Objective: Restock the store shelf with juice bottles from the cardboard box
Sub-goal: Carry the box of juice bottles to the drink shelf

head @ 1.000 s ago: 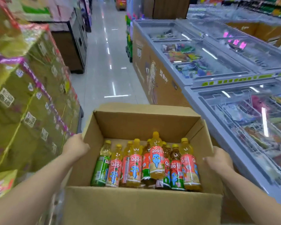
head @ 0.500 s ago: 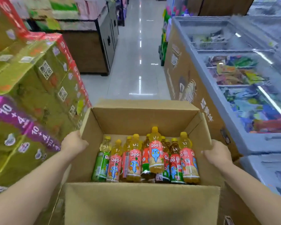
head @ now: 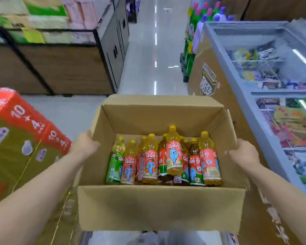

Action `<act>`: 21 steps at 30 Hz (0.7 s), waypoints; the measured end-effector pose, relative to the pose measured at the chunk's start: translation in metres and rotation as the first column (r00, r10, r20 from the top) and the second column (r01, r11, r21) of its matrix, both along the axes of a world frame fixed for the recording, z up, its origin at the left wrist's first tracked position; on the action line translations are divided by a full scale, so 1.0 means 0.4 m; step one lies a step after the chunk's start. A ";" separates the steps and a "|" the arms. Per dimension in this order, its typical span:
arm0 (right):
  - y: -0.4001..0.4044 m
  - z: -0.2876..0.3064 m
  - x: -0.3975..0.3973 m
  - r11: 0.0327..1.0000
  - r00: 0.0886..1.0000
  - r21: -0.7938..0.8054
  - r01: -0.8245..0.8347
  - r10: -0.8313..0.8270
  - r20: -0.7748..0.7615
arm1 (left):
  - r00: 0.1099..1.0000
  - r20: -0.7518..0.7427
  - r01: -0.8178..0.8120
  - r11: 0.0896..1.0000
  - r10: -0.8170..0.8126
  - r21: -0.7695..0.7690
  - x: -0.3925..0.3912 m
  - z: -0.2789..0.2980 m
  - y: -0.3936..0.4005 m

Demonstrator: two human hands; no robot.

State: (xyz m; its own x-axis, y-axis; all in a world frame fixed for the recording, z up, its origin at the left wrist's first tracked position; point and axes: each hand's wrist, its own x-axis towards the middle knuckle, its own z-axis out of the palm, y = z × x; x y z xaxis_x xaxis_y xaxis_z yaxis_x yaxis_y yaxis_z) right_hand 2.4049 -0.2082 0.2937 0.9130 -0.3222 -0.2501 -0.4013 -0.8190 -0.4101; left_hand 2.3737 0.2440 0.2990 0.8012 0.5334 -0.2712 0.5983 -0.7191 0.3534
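Observation:
An open cardboard box (head: 159,207) is carried in front of me at waist height. My left hand (head: 85,147) grips its left wall near the top edge. My right hand (head: 242,154) grips the right wall. Inside lie several juice bottles (head: 173,156) with yellow caps, mostly orange-pink labels with a blue cartoon figure; one green-labelled bottle (head: 115,163) sits at the far left of the row. One bottle rests on top of the others in the middle.
Stacked green and red drink cartons (head: 23,138) stand close on the left. A chest freezer (head: 265,96) with glass lids runs along the right. A wood-panelled display stand (head: 69,68) is ahead on the left. The tiled aisle floor (head: 148,68) stretches ahead between them.
I have moved forward along the aisle with the box. The cartons on the left and the freezer on the right have slid back past me. Both hands keep their hold.

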 end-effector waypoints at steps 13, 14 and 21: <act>0.134 0.018 1.261 0.996 0.996 0.050 -0.079 0.077 0.033 | 0.998 0.026 -0.056 0.996 0.058 -0.076 1.220 -0.014 0.166; 0.149 0.025 1.358 0.996 0.997 0.045 -0.073 0.072 0.032 | 0.998 0.043 -0.037 0.998 0.040 -0.059 1.311 -0.007 0.177; 0.272 0.028 2.016 0.999 0.999 0.033 -0.043 0.043 0.017 | 0.998 0.053 0.042 0.998 -0.044 0.037 1.990 -0.018 0.308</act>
State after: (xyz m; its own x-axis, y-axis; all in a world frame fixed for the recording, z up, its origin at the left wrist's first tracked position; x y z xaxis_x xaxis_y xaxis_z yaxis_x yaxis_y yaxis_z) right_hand 3.2112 -0.0992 0.3048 0.9299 -0.2744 -0.2449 -0.3591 -0.8213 -0.4433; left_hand 3.1695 0.3671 0.2920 0.8365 0.5068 -0.2084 0.5474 -0.7565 0.3579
